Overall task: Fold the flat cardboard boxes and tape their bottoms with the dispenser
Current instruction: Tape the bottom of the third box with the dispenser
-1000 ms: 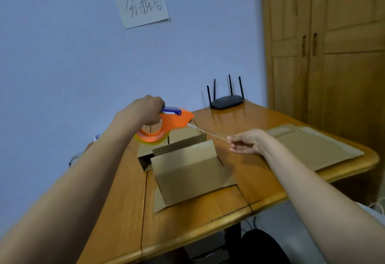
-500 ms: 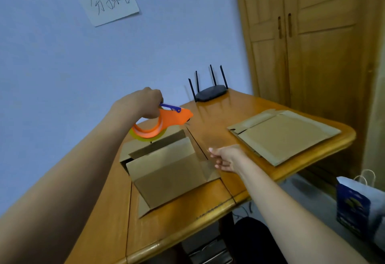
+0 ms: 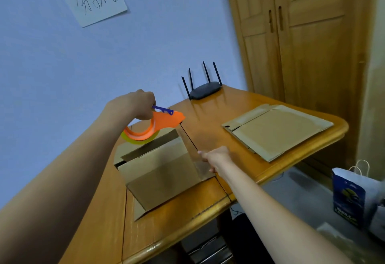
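Observation:
A folded cardboard box (image 3: 160, 172) stands on the wooden table (image 3: 208, 130) with its flaps closed on top. My left hand (image 3: 135, 105) grips an orange tape dispenser (image 3: 154, 126) in the air just above the box's far edge. A strip of clear tape (image 3: 187, 145) runs from the dispenser's nose down the box's right side. My right hand (image 3: 216, 157) pinches the tape's end against the box's right lower corner. A stack of flat cardboard boxes (image 3: 277, 130) lies on the table to the right.
A black router (image 3: 205, 90) with several antennas stands at the table's back edge by the blue wall. A wooden cupboard (image 3: 302, 34) fills the right. A blue and white paper bag (image 3: 354, 197) stands on the floor at the right.
My right hand came down from mid-air to the box's right side, carrying the tape end with it. The dispenser stayed above the box. The view swung to the right.

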`<control>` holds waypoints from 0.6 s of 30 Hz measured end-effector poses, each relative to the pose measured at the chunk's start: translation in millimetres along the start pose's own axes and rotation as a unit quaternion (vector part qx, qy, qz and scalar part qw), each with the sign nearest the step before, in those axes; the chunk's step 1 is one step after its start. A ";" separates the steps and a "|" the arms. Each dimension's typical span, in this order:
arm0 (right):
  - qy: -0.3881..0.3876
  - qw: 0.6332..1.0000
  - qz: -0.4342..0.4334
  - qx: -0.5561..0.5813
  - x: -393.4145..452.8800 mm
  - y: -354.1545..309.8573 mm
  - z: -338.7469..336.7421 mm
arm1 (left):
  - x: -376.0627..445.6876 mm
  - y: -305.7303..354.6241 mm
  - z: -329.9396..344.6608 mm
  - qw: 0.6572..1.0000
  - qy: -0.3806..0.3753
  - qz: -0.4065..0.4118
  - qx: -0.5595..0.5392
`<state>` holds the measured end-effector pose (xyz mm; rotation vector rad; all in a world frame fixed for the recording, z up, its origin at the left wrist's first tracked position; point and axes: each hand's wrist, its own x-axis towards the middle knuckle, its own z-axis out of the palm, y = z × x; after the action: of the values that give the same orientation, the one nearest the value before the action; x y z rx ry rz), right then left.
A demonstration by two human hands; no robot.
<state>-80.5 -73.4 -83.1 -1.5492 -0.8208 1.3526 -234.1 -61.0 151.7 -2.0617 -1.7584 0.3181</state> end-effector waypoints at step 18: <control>0.022 0.996 -0.078 0.046 -11.3 20.3 17.3 | -7.4 0.4 0.9 1.000 0.005 0.001 -0.002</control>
<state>-101.0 -88.0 -97.5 -1.4091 -0.8224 1.2224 -235.4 -68.1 150.1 -2.0642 -1.7534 0.3039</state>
